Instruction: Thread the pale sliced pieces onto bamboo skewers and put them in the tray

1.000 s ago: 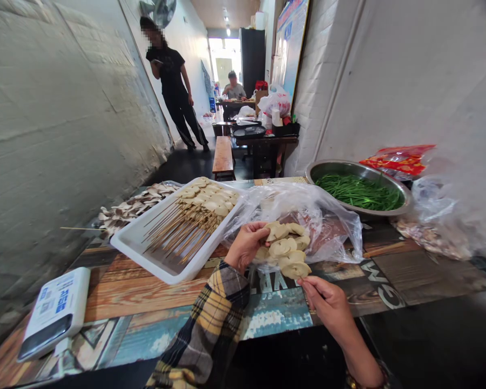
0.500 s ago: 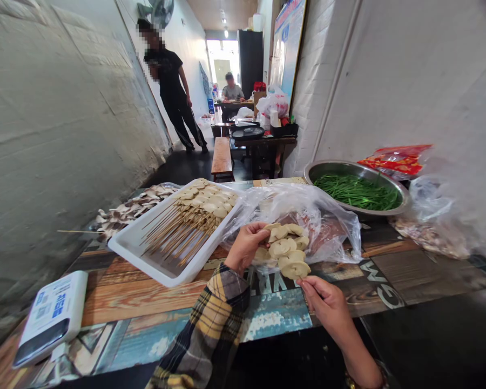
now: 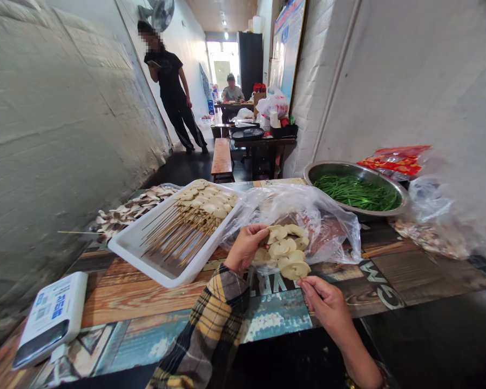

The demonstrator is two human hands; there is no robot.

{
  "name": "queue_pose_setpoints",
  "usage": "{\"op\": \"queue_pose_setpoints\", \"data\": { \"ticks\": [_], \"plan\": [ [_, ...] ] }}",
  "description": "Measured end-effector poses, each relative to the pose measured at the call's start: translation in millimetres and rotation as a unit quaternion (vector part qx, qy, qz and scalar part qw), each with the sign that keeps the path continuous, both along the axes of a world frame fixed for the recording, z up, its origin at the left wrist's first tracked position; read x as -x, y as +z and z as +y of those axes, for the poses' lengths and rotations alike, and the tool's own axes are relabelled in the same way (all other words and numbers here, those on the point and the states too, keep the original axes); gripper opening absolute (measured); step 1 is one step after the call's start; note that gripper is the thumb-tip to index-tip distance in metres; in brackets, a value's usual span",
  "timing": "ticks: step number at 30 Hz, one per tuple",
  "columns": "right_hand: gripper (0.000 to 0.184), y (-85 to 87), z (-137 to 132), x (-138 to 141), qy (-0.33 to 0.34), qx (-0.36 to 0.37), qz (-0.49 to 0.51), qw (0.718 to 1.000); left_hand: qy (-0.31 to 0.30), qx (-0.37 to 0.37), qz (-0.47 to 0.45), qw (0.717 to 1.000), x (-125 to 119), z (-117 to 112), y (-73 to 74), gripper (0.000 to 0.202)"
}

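Observation:
In front of me a skewer of pale, thin, round food slices (image 3: pixel 288 249) is held over the table, between my two hands. My left hand (image 3: pixel 248 246) pinches the slices at their upper left edge, thumb and fingers together. Below them, my right hand (image 3: pixel 325 299) grips the skewer's end close under the lowest slice; most of the stick is hidden. Just beyond lies a clear plastic bag (image 3: pixel 328 227) with its mouth spread wide. To the left a white tray (image 3: pixel 123 244) bears many finished skewers (image 3: pixel 182 227) of the same slices, sticks pointing toward me.
Behind the tray is a pile of mushroom pieces (image 3: pixel 140 208) with one stick jutting left. A steel basin (image 3: pixel 405 202) of green chives stands at the right, beside bagged food (image 3: pixel 433 232). A white payment device (image 3: pixel 51 319) sits front left. Two people are farther back.
Both hands and the skewer stay almost in place. The standing person's raised hand, with a phone, shows more clearly now.

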State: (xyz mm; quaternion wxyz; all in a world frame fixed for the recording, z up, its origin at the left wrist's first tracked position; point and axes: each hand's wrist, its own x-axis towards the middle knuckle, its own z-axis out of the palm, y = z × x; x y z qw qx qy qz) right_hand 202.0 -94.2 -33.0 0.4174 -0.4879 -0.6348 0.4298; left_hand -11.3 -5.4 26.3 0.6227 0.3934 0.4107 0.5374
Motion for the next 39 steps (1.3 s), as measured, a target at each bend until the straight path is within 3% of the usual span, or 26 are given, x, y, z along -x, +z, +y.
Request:
{"op": "queue_pose_setpoints", "data": {
  "ticks": [20,39],
  "plan": [
    [0.041,-0.2,1,5,-0.019,-0.001,-0.008,1.0,0.011,-0.05,0.104,0.993,-3,0,-1.8,0.038],
    [0.041,5.8,0,11,-0.016,0.011,0.013,1.0,0.019,-0.002,0.052,0.998,-7,-1,-7.0,0.041]
  ]
}}
